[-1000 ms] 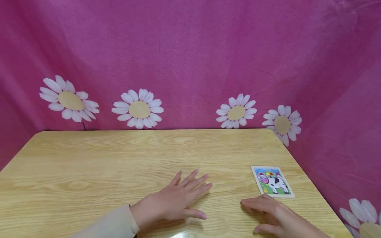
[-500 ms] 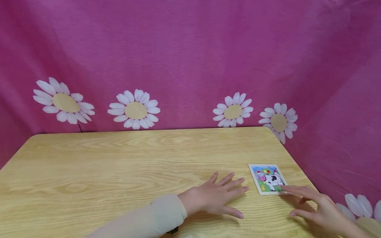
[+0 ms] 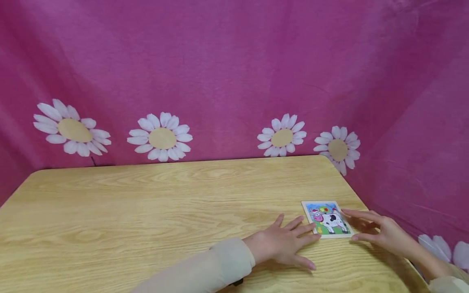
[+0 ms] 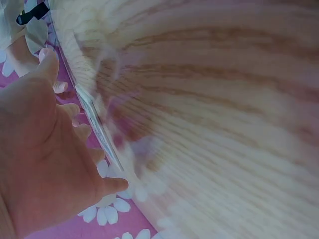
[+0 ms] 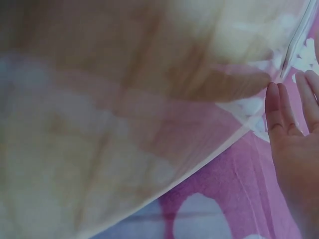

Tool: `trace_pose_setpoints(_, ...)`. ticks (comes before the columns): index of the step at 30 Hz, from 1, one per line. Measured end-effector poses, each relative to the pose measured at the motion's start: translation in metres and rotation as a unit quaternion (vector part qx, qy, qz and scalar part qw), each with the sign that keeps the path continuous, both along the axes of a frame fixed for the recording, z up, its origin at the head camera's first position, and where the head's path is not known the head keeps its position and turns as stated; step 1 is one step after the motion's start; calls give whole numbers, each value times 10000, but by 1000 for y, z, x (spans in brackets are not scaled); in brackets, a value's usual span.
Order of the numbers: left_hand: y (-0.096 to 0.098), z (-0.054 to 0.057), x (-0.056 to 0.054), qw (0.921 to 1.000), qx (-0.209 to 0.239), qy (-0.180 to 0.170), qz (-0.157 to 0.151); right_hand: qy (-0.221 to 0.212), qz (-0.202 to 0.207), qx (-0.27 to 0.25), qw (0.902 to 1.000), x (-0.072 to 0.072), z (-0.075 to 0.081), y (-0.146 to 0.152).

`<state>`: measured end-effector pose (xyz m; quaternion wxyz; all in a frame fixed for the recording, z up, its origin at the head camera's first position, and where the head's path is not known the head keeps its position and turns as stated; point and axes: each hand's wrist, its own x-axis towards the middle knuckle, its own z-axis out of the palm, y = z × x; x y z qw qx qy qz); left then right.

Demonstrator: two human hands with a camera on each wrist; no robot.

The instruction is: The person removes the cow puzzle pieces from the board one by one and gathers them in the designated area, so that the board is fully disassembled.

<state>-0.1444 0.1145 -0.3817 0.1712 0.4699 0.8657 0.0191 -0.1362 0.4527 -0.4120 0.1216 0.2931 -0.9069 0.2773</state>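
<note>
A square cow picture puzzle (image 3: 327, 220) with a pale wooden border lies flat toward the right side of the table (image 3: 146, 228). My left hand (image 3: 283, 244), fingers spread and straight, has its fingertips over the puzzle's lower left edge. At the opposite edge is my right hand (image 3: 384, 232), index fingertip at the upper right side and thumb tip at the lower right corner. In the left wrist view the puzzle (image 4: 102, 129) shows edge-on beyond my left hand (image 4: 50, 149). Straight fingers of my right hand (image 5: 299, 154) reach toward the puzzle's edge in the right wrist view.
Behind the table hangs a pink curtain (image 3: 220, 81) printed with white daisies, and it continues along the right side. The table's right edge (image 3: 351, 185) runs close beside the puzzle and my right hand.
Both hands have moved right; my left hand has come to the puzzle's left edge. My right hand passed over the lower right corner and now sits at its right side. The view shifted slightly.
</note>
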Motion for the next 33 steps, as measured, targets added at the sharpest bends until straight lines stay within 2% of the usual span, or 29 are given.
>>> trace_pose_setpoints(4,2,-2,0,9998,-149,120,53,-121,-20,145,9998,-6,-1,1)
trace_pose_setpoints(10,3,-6,0,9994,-252,214,131,-284,-232,345,9987,-6,-1,2)
trace_pose_setpoints(16,6,-6,0,9994,-261,170,131,-30,-309,489,9983,-5,-3,3)
trace_pose_setpoints(21,7,-7,0,9989,-355,275,131,50,-260,467,9986,-6,-6,3)
trace_pose_setpoints(30,-5,-9,-4,9994,-292,134,86,-14,-344,633,9974,-6,-5,-8)
trace_pose_setpoints(33,-12,-10,-4,9997,-207,149,40,-152,-372,604,9974,-6,-4,-14)
